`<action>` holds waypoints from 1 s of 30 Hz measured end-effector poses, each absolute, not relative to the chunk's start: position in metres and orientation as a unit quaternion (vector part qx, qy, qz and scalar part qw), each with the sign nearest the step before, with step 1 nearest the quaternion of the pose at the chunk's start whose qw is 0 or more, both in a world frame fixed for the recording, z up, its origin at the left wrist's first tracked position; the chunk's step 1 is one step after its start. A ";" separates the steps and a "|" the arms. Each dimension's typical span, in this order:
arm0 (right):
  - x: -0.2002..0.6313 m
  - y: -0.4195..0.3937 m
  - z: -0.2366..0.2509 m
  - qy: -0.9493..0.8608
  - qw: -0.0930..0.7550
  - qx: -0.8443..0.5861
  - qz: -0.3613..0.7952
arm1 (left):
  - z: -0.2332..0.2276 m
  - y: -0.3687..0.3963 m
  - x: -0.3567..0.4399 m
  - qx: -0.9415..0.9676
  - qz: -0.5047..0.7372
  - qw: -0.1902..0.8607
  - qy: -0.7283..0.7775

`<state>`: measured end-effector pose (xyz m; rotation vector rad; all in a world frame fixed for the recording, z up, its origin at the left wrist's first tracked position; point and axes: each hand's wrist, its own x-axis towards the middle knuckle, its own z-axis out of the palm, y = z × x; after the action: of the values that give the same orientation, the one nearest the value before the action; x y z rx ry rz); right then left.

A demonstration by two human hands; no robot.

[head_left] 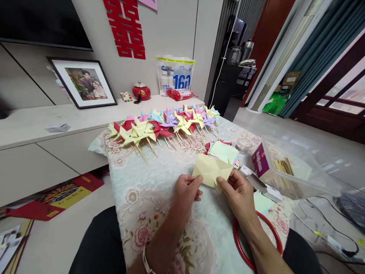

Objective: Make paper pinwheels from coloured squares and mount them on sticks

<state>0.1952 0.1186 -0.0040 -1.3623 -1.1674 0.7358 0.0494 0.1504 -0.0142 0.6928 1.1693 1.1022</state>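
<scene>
Both hands hold one pale yellow paper sheet (211, 171) just above the middle of the flowered surface (159, 179): the left hand (185, 192) pinches its lower left corner between thumb and fingers, and the right hand (238, 194) pinches its lower right edge. The sheet lies straight ahead of the fingertips, its long axis running left to right between them, both hands about equally near. Finished pinwheels (162, 127) line the far edge, and a stack of coloured paper (224, 151) sits just beyond the sheet.
</scene>
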 end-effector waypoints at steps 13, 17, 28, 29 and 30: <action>0.191 0.115 0.004 -0.663 0.440 -0.604 -0.045 | -0.017 0.147 0.052 0.455 0.509 0.541 0.491; 0.195 0.115 0.003 -0.652 0.432 -0.619 -0.070 | -0.015 0.149 0.048 0.437 0.530 0.458 0.564; 0.189 0.110 0.009 -0.721 0.390 -0.566 -0.083 | 0.000 0.134 0.056 0.499 0.505 0.634 0.308; 0.188 0.109 0.010 -0.731 0.384 -0.558 -0.080 | 0.001 0.133 0.058 0.479 0.503 0.665 0.273; 0.186 0.109 0.011 -0.739 0.379 -0.552 -0.077 | 0.002 0.132 0.059 0.459 0.507 0.686 0.249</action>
<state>0.1865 0.1086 0.0109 -1.4097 -1.8890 -0.1963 0.0591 0.1323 0.0025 1.0282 0.5574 1.1362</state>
